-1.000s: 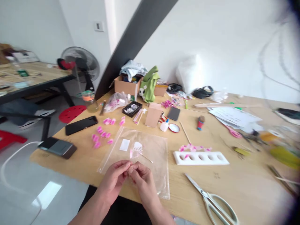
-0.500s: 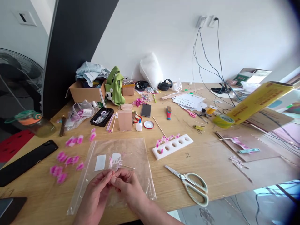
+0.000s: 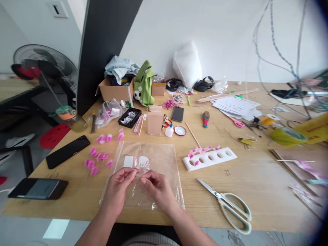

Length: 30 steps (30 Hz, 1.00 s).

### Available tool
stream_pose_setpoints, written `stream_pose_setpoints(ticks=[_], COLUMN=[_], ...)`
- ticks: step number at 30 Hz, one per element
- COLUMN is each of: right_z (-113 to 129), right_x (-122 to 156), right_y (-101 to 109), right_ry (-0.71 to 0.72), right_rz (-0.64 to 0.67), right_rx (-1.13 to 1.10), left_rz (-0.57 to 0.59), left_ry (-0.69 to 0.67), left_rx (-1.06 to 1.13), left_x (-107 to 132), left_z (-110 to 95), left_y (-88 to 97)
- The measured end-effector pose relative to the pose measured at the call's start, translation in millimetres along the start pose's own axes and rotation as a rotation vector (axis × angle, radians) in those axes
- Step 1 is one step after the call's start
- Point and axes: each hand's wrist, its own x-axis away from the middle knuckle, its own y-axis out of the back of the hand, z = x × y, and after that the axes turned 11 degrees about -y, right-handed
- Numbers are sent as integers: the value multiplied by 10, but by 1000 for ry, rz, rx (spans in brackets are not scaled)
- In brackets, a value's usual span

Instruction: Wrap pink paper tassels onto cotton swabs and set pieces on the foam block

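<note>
My left hand (image 3: 125, 177) and my right hand (image 3: 153, 182) hover close together over a clear plastic bag (image 3: 164, 155) that lies flat on the wooden table. The thumb and forefinger of each hand are pinched, a small gap apart. What sits in either pinch is too small to make out. Just beyond the left fingertips shows a small pink piece (image 3: 135, 161); I cannot tell whether it is held or lying on the bag. Beside it are a white label (image 3: 128, 161) and a white rounded piece with thin strands (image 3: 144, 162).
Pink fluffy pieces (image 3: 90, 164) are scattered left of the bag, near a black phone (image 3: 68, 152). To the right lie scissors (image 3: 222, 201) and a white foam holder (image 3: 211, 158) with a pink-flowered sprig. Behind stand a glue bottle (image 3: 169, 131) and a cardboard box (image 3: 154, 123).
The view has swung left, so everything appears further right. My fingertips, touching before, are now slightly apart. A thin stick seen beside my right fingers no longer shows.
</note>
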Motion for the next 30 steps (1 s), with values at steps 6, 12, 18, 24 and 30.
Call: stream_pose_setpoints(ticks=[6,12,18,24,30], right_z=[-80,-207,-208,-218,-183], right_x=[30,1,-25,-30,10], right_y=[421,492,473,465,481], right_ry=[241,247,256,236,242], right_rz=[-347,-453,-460,-446,-432], right_rx=[759,1159,1233,1281,1281], left_rz=[11,162,208,231,265], left_ry=[-487,-846,-734,-598,-552], left_rx=[-737,-1125,-1132,-1098,-1116], left_x=[11,40,24,-21,-46], left_z=[103,201,278,262,273], left_y=[342,409,434,451,439])
